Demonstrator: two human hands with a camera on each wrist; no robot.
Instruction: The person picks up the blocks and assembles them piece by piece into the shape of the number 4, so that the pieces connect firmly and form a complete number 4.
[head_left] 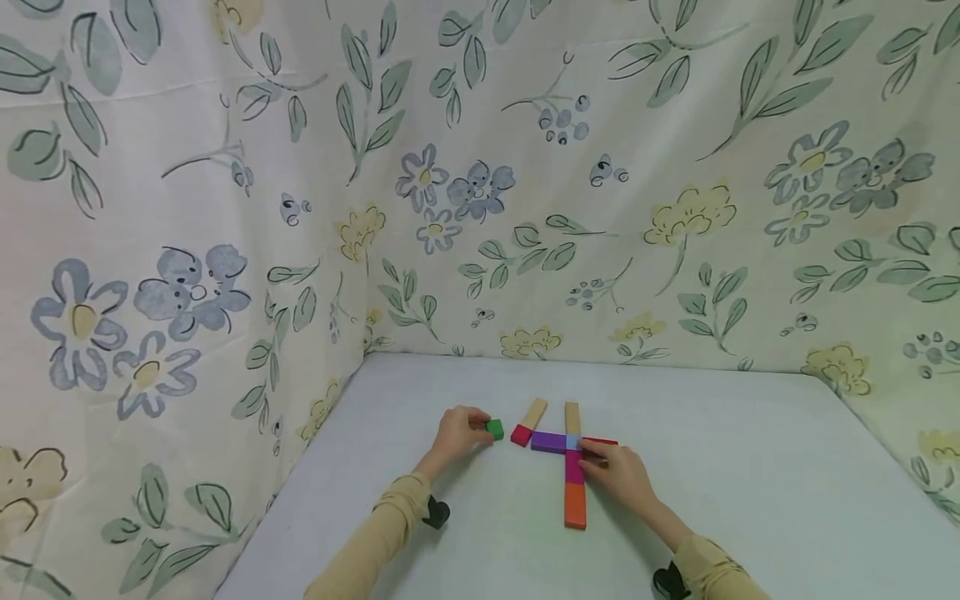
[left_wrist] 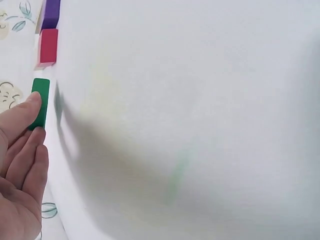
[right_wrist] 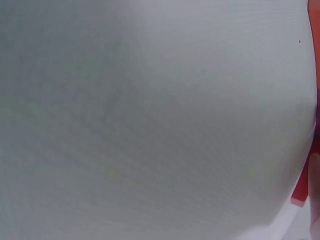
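In the head view my left hand (head_left: 457, 433) pinches a green block (head_left: 495, 429) between thumb and fingers. The left wrist view shows this green block (left_wrist: 41, 102) held just beside a red block. My right hand (head_left: 618, 475) touches a cross-shaped layout of blocks on the table. Its fingertips rest by the light blue block (head_left: 573, 442) and the magenta block (head_left: 573, 467). A red block (head_left: 603, 441) lies partly hidden behind this hand. Left of centre is a purple block (head_left: 549, 442), with a natural wood block (head_left: 572, 417) at the top and an orange block (head_left: 575, 507) at the bottom.
A second wood block (head_left: 536, 412) lies slanted, meeting a small red block (head_left: 521, 435) near the purple one. The white table (head_left: 465, 550) runs back to a hanging floral cloth (head_left: 555, 183), which also covers the left side.
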